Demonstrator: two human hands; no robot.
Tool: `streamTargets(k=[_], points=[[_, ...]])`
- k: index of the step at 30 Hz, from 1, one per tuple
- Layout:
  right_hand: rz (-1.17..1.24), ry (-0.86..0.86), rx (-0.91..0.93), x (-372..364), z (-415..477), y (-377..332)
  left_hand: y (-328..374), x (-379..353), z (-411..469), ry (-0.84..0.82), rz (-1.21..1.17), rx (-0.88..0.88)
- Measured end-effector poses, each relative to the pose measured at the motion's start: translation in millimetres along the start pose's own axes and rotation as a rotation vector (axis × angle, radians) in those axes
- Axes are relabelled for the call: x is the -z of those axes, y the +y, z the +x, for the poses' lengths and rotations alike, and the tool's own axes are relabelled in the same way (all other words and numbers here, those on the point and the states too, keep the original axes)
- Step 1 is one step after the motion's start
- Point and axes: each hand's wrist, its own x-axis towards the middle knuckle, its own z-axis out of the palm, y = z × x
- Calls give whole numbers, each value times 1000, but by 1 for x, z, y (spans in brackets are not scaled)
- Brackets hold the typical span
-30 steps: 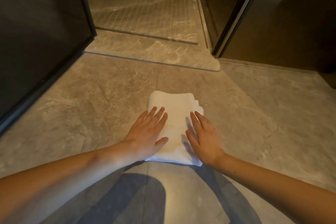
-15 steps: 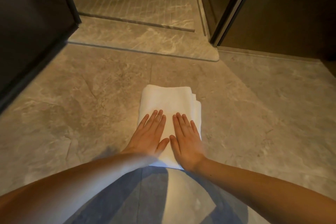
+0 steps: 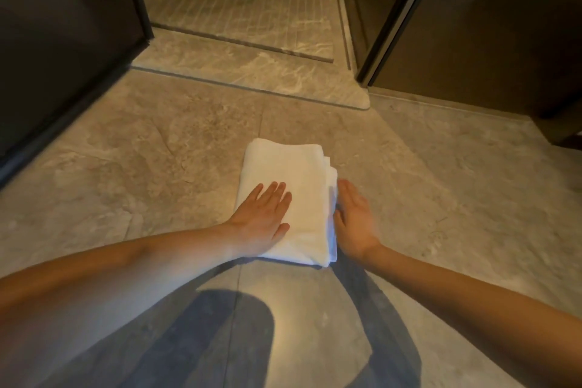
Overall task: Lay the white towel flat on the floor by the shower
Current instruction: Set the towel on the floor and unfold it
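Two bare hands are working at a folded white towel that is lying on the grey stone floor in the middle of the frame. The left hand is resting palm down on the towel's left half, fingers spread flat and gripping nothing. The right hand is standing on its edge just beside the towel's right side, fingers straight and together, touching the stacked layers there; it is open as well, with nothing closed in it. Both forearms are reaching in from the lower corners of the frame and are casting dark shadows on the floor at the bottom centre.

The towel is still folded into a thick rectangle, its layered edges showing along the right side and its long side pointing toward the top of the frame. Above it, well apart, a raised marble threshold is crossing the floor, and beyond that the ribbed shower floor is filling the upper middle. A dark panel is closing off the upper left, and a dark door frame with a dark wall behind it is closing off the upper right. Open floor is lying between the towel and the threshold.
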Motion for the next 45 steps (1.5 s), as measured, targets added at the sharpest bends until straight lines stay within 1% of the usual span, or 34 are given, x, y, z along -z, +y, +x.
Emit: streamTargets(k=[1, 3, 5, 7, 9, 10, 12, 13, 16, 18, 21, 23, 24, 27, 31, 33, 36, 38, 41, 45], points=[[8, -2, -24, 8, -5, 8, 6, 3, -2, -12, -11, -49], [-29, -90, -41, 15, -17, 19, 23, 2, -6, -23, 13, -163], [-18, -123, -21, 14, -29, 19, 38, -3, -9, -33, 130, -233], [25, -119, 53, 9, -37, 15, 46, -4, -9, -49, 211, -210], [35, -172, 94, 5, -40, 12, 51, -3, -8, -45, 184, -154], [33, -209, 76, 2, -41, 12, 53, -3, -7, -41, 138, -130], [55, -246, 19, -2, -42, 15, 52, -1, -8, -18, -6, -102], [95, -249, -12, -3, -42, 16, 48, 0, -9, 7, -123, -90], [219, -228, -53, -4, -45, 14, 36, 7, -15, 125, -678, 48], [281, -174, -49, -5, -45, 10, 29, 11, -19, 223, -954, 125], [330, -68, -42, -6, -44, 4, 25, 11, -22, 258, -1135, 212], [283, -99, -34, -10, -42, 4, 22, 11, -24, 258, -1208, 243], [221, -147, -31, -13, -41, 5, 21, 12, -25, 254, -1228, 244], [21, -310, -45, -22, -45, 9, 22, 15, -25, 237, -1197, 239], [-105, -355, 123, -25, -51, 11, 24, 16, -22, 241, -1134, 231], [-100, -359, 111, -24, -53, 14, 26, 15, -23, 234, -1103, 209], [7, -335, 9, -24, -61, 17, 29, 14, -25, 222, -1054, 153], [9, -336, 11, -24, -64, 16, 30, 13, -26, 216, -995, 124], [-126, -327, 63, -23, -64, 18, 29, 10, -28, 162, -774, 81], [-279, -351, 0, -25, -68, 28, 35, 6, -24, 108, -415, 25]])
